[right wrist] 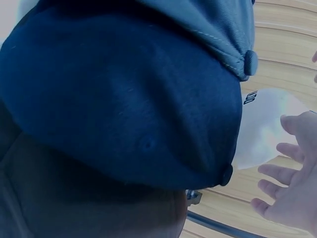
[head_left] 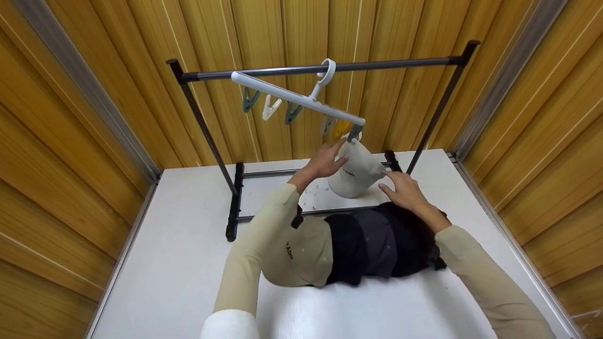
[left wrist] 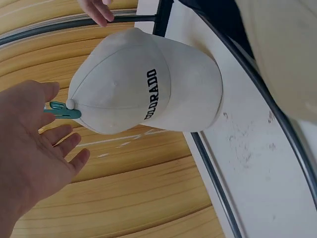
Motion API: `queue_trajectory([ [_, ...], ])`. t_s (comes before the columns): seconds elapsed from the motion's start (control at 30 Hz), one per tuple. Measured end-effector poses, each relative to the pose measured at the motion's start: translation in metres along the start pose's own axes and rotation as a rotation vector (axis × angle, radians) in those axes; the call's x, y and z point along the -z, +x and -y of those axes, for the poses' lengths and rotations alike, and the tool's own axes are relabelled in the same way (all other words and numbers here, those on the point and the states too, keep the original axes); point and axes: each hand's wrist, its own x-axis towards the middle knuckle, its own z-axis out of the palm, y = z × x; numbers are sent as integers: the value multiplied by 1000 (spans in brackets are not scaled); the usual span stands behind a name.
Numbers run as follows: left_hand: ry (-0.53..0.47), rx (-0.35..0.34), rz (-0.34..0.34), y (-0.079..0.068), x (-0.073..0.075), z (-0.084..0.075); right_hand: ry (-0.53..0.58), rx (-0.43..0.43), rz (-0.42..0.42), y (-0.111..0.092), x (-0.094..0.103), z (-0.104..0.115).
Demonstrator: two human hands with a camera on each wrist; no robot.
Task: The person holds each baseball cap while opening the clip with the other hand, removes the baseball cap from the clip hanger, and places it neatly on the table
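A white cap [head_left: 355, 176] with dark COLORADO lettering hangs brim down from a green clip [left wrist: 68, 113] at the right end of a white hanger [head_left: 292, 96]. The left hand [head_left: 325, 162] is beside the cap's crown. In the left wrist view, its parted, relaxed fingers [left wrist: 64, 146] are around the clip without pinching it. On the cap's other side, the right hand [head_left: 403, 190] is raised with its fingers loosely spread, fingertips close to the cap. Nothing is gripped in it. Below the hands, a beige cap [head_left: 299, 252] and several dark caps [head_left: 372, 242] lie in an overlapping row.
The hanger hooks over the top bar [head_left: 386, 65] of a dark metal rack. More clips, such as a white clip [head_left: 271, 108], hang from it. The rack's base [head_left: 234, 202] stands on a white table [head_left: 174, 263]. Wood-patterned walls [head_left: 301, 28] surround three sides.
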Motion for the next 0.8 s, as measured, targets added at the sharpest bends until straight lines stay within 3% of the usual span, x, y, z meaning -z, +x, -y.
queue_trajectory([
  [0.23,-248,101,-53,21,-5,-5,113,-9,-73,19,-7,4],
  [0.33,-408,115,-94,34,-12,-11,155,-43,-108,26,-8,3],
  [0.43,-504,121,-102,45,-18,-16,182,-89,-121,31,-7,3],
  [0.67,-513,114,-163,54,-18,-23,216,-99,-118,49,-9,13],
  [0.8,-456,59,-224,56,-12,-19,250,-82,-144,61,-10,22],
])
